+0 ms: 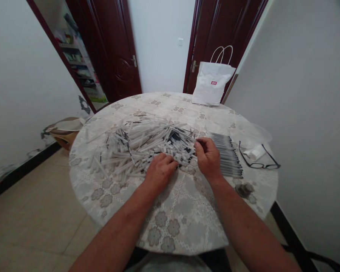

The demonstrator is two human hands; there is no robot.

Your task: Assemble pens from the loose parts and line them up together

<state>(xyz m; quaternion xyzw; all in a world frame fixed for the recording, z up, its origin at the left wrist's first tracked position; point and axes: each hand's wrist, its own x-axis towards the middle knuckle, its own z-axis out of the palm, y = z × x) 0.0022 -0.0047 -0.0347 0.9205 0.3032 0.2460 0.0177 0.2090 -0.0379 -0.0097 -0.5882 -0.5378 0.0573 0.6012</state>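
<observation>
A large loose heap of thin whitish translucent tubes [141,139], mixed with dark slender pieces, spreads over the round table. At the heap's near edge is my left hand [161,169], its fingers bent and closed; what they hold, if anything, is too small to name. My right hand [209,155] is closed between the heap and a neat row of dark-tipped clear sticks [228,155], thumb against the forefinger. Anything in that pinch is hidden.
The table has a patterned cloth [184,204]. Black-framed glasses [257,165] and a white crumpled item [255,152] lie at the right, near a small dark object [244,190]. A white paper bag [212,85] stands at the back right.
</observation>
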